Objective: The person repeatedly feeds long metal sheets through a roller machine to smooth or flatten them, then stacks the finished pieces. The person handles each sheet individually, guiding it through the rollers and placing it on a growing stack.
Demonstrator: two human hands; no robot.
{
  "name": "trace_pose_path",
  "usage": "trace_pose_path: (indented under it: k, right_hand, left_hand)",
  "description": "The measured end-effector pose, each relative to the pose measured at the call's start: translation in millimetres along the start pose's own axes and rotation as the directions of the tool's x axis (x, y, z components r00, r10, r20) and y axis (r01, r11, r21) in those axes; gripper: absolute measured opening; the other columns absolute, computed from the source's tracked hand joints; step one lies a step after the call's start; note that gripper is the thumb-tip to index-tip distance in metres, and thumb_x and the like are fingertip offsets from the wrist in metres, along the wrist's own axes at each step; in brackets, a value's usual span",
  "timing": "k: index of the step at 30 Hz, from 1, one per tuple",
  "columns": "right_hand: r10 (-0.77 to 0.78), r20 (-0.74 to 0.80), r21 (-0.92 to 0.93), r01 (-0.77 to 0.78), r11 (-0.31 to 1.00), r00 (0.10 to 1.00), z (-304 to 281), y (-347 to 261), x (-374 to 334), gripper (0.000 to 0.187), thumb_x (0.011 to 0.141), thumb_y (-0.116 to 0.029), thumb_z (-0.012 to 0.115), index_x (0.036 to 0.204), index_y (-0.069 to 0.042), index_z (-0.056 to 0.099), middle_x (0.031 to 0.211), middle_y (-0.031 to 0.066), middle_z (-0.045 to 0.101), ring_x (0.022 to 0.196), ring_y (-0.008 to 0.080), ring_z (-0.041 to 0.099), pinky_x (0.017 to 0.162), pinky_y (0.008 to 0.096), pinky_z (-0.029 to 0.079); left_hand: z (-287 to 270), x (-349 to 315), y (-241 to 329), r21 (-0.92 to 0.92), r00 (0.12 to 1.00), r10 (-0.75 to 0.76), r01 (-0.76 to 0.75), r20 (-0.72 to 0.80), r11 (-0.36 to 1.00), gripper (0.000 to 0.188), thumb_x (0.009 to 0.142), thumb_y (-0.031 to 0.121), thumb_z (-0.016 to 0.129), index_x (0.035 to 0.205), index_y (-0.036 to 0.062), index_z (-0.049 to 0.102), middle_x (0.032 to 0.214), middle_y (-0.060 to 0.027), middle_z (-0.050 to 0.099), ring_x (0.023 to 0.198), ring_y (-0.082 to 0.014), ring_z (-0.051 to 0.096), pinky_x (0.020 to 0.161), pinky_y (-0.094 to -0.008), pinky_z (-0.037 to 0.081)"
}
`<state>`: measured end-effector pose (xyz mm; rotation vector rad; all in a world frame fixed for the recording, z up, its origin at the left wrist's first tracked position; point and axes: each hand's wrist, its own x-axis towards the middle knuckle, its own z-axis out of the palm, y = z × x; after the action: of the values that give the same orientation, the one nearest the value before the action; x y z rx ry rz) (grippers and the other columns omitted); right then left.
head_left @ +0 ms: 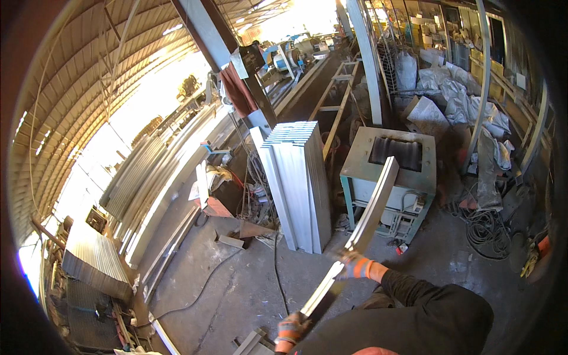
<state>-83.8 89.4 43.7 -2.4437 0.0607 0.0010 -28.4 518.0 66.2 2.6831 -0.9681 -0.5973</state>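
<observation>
Head view: left hand [293, 329], right hand [356, 265] both grasping long metal profile [375, 208]; uneven swing could knock far end into cabinet [360, 160] or upright stack [303, 192].

Bkgd [307, 19] overexp.; roof [65, 133] bent @ edge; R hand [355, 265] blurry.

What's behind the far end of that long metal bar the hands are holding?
Behind the metal bar stands a grey-green cabinet with a dark patch on top. The bar covers a strip of the cabinet, so that part can't be seen.
</observation>
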Motion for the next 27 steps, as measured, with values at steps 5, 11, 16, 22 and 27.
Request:
trace_pose_path:
  k: [5, 11, 16, 22, 27]
  right_hand:
    - [-0.347, 0.050, -0.672, 0.288, 0.682, 0.937, -38.9, -91.2, 50.5, 0.055, 0.100, -0.025, 0.073, 0.154, -0.021, 0.065, 0.143, 0.0125, 0.071, 0.134, 0.0374, 0.067, 0.115, 0.0589, 0.049]
    - [-0.596, -0.343, -0.465, 0.420, 0.779, 0.726, -147.1, -223.5, 145.5, 0.063, 0.089, -0.027, 0.082, 0.147, -0.011, 0.064, 0.135, 0.0147, 0.066, 0.119, 0.0372, 0.068, 0.099, 0.0499, 0.058]
    - [-0.461, -0.793, -0.090, 0.672, 0.735, 0.398, -244.9, -280.1, 145.2, 0.060, 0.091, -0.026, 0.094, 0.139, -0.004, 0.067, 0.127, 0.0157, 0.073, 0.114, 0.0287, 0.074, 0.094, 0.0412, 0.064]
    - [0.094, -0.853, 0.488, 0.722, 0.490, 0.513, -284.6, -164.4, 132.8, 0.040, 0.102, -0.010, 0.086, 0.139, -0.004, 0.072, 0.122, 0.0066, 0.081, 0.106, 0.0181, 0.077, 0.093, 0.0340, 0.064]
    - [0.636, -0.601, 0.763, 0.583, 0.279, 0.483, -256.7, 29.7, 96.2, 0.040, 0.098, -0.017, 0.090, 0.131, 0.000, 0.075, 0.120, 0.0061, 0.080, 0.103, 0.0194, 0.076, 0.091, 0.0357, 0.063]
  left_hand:
    - [-172.7, -7.3, -10.0, 0.417, 0.926, 0.253, -0.120, -0.281, 0.901, 0.068, 0.089, 0.080, 0.076, 0.085, 0.0123, 0.074, 0.079, -0.0149, 0.075, 0.073, -0.0400, 0.074, 0.061, -0.0522, 0.055]
    - [-369.9, -60.7, 60.3, 0.533, 0.352, 0.435, 0.260, -0.829, 0.805, 0.069, 0.098, 0.035, 0.086, 0.156, 0.0077, 0.063, 0.160, -0.0246, 0.059, 0.159, -0.0479, 0.044, 0.131, -0.0697, 0.033]
    - [-307.8, -22.1, 85.7, 0.044, 0.238, 0.107, -0.256, -0.965, 0.966, 0.091, 0.087, 0.019, 0.094, 0.163, -0.0028, 0.049, 0.162, -0.0263, 0.056, 0.152, -0.0460, 0.052, 0.131, -0.0552, 0.037]
    - [-128.5, 76.5, 15.2, -0.475, 0.940, -0.017, -0.157, -0.340, 0.866, 0.086, 0.094, 0.042, 0.092, 0.155, -0.0056, 0.054, 0.148, -0.0288, 0.067, 0.135, -0.0425, 0.068, 0.113, -0.0471, 0.056]
    - [-48.8, 44.7, -19.1, -0.339, 0.915, -0.381, 0.404, 0.135, 0.850, 0.080, 0.089, 0.072, 0.086, 0.126, 0.0015, 0.080, 0.120, -0.0236, 0.083, 0.116, -0.0364, 0.080, 0.100, -0.0461, 0.061]
